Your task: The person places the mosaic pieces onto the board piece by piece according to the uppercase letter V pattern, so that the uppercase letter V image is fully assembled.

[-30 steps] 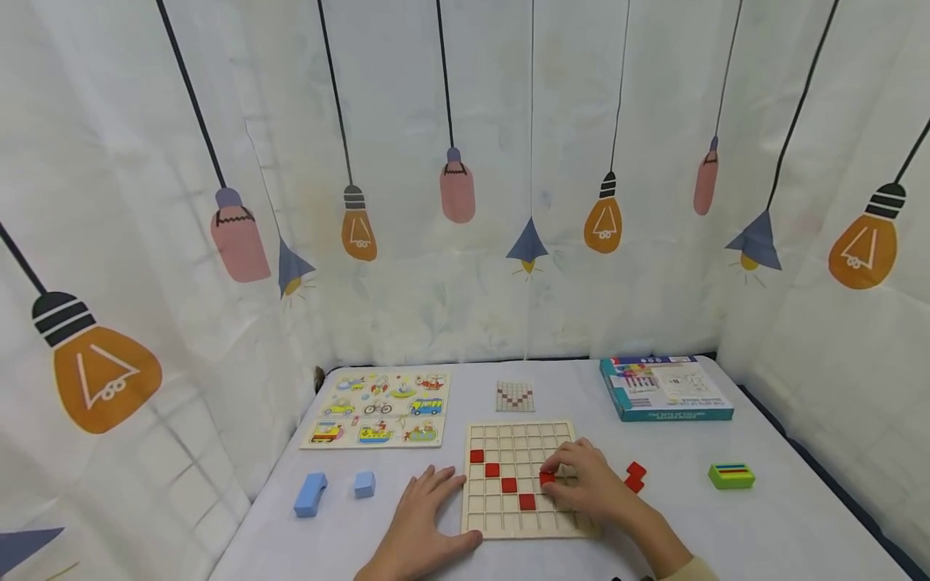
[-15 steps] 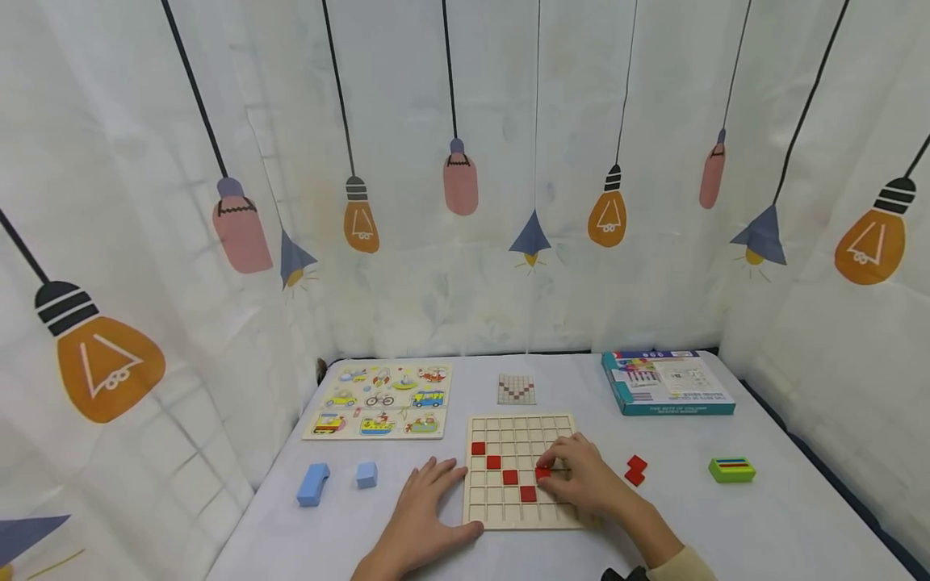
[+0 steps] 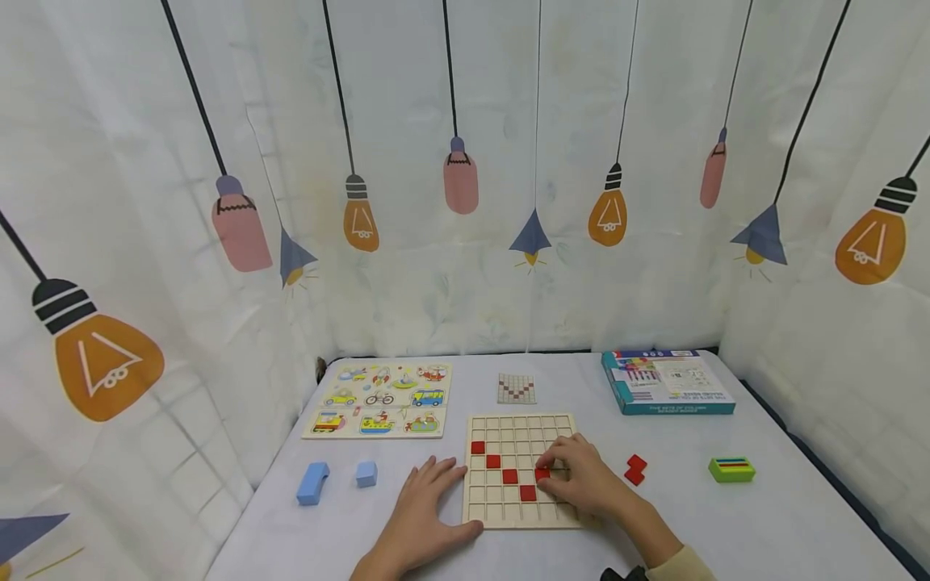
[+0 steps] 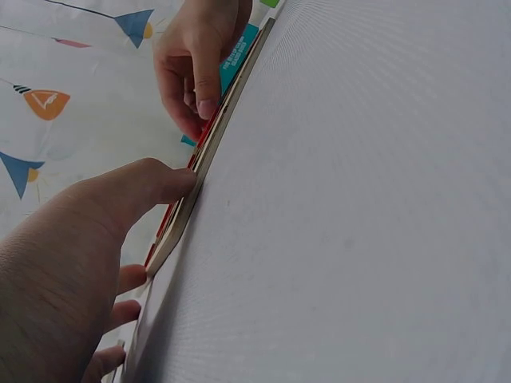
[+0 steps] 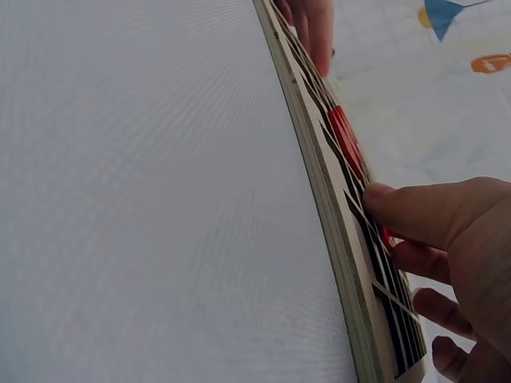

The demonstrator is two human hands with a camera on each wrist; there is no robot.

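Here, your right hand (image 3: 584, 476) pinches a red tile (image 3: 542, 474); your spread left hand (image 3: 424, 512) touches the board (image 3: 517, 445); card (image 3: 517, 389), head view only.

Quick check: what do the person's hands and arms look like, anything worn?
Both the left hand and right hand are bare, without gloves. A pale beige sleeve shows on the right side; none shows on the left. Something black beside it is too cut off to identify.
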